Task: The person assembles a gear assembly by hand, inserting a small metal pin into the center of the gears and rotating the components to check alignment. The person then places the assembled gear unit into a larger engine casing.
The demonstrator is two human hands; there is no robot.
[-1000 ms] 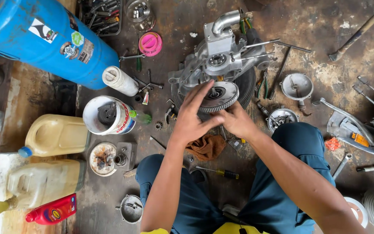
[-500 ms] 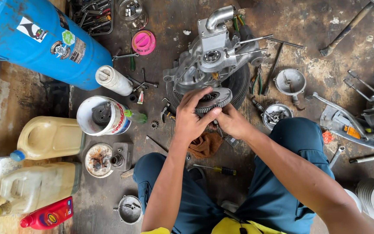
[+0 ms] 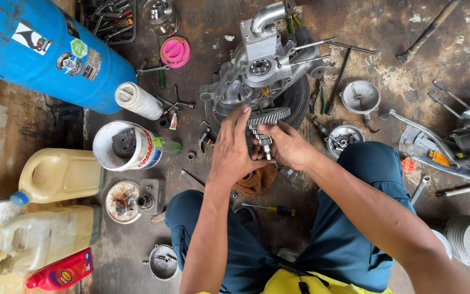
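I sit on a workshop floor with my knees apart. Both hands hold a steel gear cluster [image 3: 266, 121], a toothed wheel on a splined shaft, lifted just in front of the grey engine casing [image 3: 259, 71], which rests on a small black tyre [image 3: 298, 98]. My left hand [image 3: 232, 149] wraps the gear's left side with fingers up against the wheel. My right hand [image 3: 285, 146] grips the shaft from the right. A brown rag [image 3: 257, 181] lies below my hands.
A blue cylinder [image 3: 39, 51] lies at the top left. Yellow jugs [image 3: 55, 175], a red bottle [image 3: 61, 269], a white tub of parts [image 3: 126, 146], a pink lid [image 3: 174, 51], a screwdriver [image 3: 270, 208], loose tools and engine parts [image 3: 466, 147] surround me.
The gear cluster has come off the casing and moved toward me. It has tipped so its shaft shows below the toothed wheel, and both hands came back with it.
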